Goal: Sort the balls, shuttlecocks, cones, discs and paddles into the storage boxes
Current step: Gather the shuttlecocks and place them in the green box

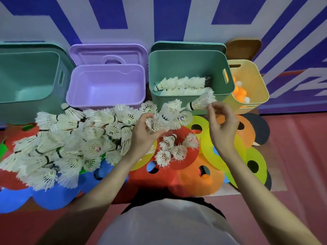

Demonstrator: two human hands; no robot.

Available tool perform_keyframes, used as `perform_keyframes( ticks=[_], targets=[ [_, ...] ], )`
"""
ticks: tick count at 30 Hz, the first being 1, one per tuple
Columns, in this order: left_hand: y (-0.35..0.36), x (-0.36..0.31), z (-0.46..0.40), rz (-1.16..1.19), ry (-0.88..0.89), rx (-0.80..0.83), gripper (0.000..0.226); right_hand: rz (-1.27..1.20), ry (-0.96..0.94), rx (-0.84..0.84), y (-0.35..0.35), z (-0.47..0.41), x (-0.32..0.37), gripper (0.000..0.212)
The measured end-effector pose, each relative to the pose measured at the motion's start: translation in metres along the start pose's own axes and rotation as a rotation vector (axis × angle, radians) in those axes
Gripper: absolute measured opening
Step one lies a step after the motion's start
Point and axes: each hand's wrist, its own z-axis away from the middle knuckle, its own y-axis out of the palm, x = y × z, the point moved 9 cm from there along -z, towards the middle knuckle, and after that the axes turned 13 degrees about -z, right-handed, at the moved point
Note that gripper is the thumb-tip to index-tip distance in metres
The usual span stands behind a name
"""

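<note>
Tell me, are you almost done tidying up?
Not yet. Done: some shuttlecocks lie in the green box, balls in the yellow box. In hand: the left hand grips a bunch of shuttlecocks. Left: the big shuttlecock pile, the discs; the purple box holds nothing.

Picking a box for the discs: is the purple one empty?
Empty: the purple box shows only its bare floor, lid off behind it.

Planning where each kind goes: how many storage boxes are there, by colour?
Green boxes: 2
Purple box: 1
Yellow box: 1
Total: 4
</note>
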Motion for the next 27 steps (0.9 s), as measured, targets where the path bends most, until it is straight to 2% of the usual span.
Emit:
perform_keyframes(
  ticks=[10, 16, 23, 27],
  targets=[
    [-0.005, -0.007, -0.024, -0.016, -0.05, -0.038, 0.059, -0.03, -0.07, -0.086, 0.004, -0.029, -0.006, 0.005],
    [-0.005, -0.019, -0.04, -0.043, -0.045, -0.029, 0.06, -0.049, -0.077, 0.026, 0.021, -0.054, -0.008, 0.004],
    [-0.007, -0.054, -0.071, -0.089, 0.087, 0.021, 0.057, -0.142, 0.059, 0.187, 0.048, -0.085, -0.021, 0.008],
    [-0.01, -0.07, -0.109, -0.16, 0.115, 0.018, 0.058, -0.208, 0.103, 0.181, 0.054, -0.113, -0.035, 0.009]
  ],
)
